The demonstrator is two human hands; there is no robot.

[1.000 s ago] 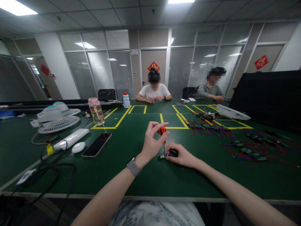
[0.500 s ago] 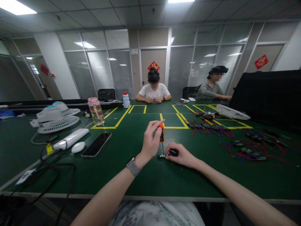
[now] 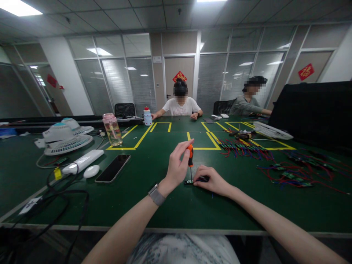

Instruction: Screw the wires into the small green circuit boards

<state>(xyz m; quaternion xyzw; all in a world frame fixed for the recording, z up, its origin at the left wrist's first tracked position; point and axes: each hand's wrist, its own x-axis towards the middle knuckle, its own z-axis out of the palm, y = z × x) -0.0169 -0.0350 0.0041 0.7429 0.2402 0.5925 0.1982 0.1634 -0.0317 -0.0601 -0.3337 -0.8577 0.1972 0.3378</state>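
My left hand pinches the orange handle of a small screwdriver, held upright with its tip down on a small green circuit board on the green table. My right hand lies on the table beside the board, fingers closed on the board's black end and pressing it down. A watch is on my left wrist.
A black phone, white mouse, white power strip, two fans, cables and a pink bottle lie at left. Piles of wired boards spread at right. Two people sit at the far side.
My left hand's fingers have shifted on the screwdriver handle, which now stands straighter over the board. The person opposite has spread both hands apart. My right hand stayed put.
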